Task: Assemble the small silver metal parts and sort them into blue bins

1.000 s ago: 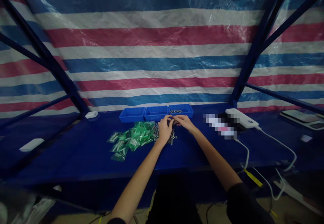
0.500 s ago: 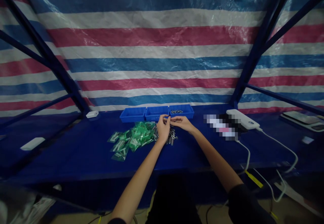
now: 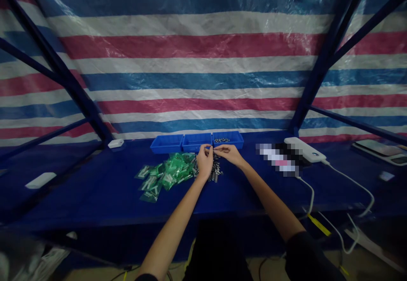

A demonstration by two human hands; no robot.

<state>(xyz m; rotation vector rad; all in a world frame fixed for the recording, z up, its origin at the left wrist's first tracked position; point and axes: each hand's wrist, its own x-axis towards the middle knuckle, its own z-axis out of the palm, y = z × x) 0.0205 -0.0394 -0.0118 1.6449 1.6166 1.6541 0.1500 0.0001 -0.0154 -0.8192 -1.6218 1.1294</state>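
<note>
My left hand (image 3: 205,161) and my right hand (image 3: 229,154) meet fingertip to fingertip above a pile of small metal parts (image 3: 215,173). Both are closed in a pinch; whatever sits between the fingers is too small to make out. Just left of my left hand lies a heap of green-tinted plastic bags (image 3: 174,171) with small pale and dark pieces inside. Behind the hands stand three joined blue bins (image 3: 165,144). The right-hand bin holds some small metal pieces (image 3: 221,140). My left hand hides part of the metal pile.
A white power bank (image 3: 305,149) and a blurred-out phone (image 3: 278,159) with white cables (image 3: 349,183) lie on the right of the blue table (image 3: 104,187). White boxes (image 3: 41,180) are at the left. Blue metal posts (image 3: 313,73) stand before a striped tarp (image 3: 203,43).
The fingers of my right hand have shifted slightly at the pinch. Both hands stay in nearly the same place, and the bags, bins and metal parts have not moved.
</note>
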